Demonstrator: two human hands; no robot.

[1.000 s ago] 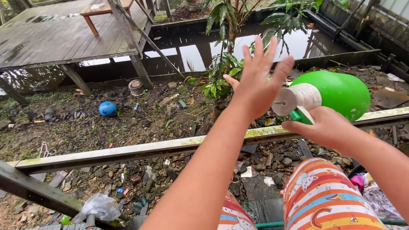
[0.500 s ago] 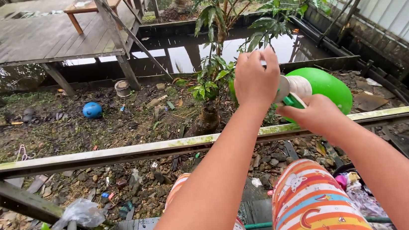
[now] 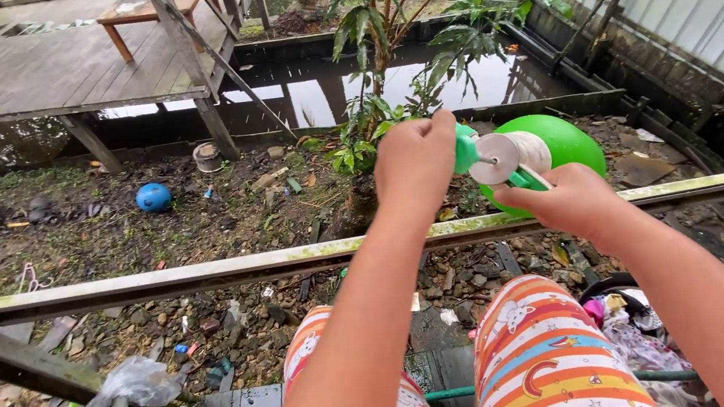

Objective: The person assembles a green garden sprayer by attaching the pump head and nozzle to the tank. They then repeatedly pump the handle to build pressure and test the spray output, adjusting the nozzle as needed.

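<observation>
My right hand [image 3: 570, 203] right of centre gripping the green reel [image 3: 552, 151] wound with white line, my left hand [image 3: 416, 167] clenched on its green knob [image 3: 465, 147] at centre frame, mossy rail [image 3: 210, 276] crossing below, blue ball [image 3: 153, 197] on the littered ground at left, striped trousers [image 3: 540, 354] at bottom.

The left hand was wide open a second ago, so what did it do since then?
The left hand came down and closed its fingers on the green handle of the reel; before, it was spread open above it. The right hand kept holding the green round thing with the reel. The wooden rail and blue ball stayed put.
</observation>
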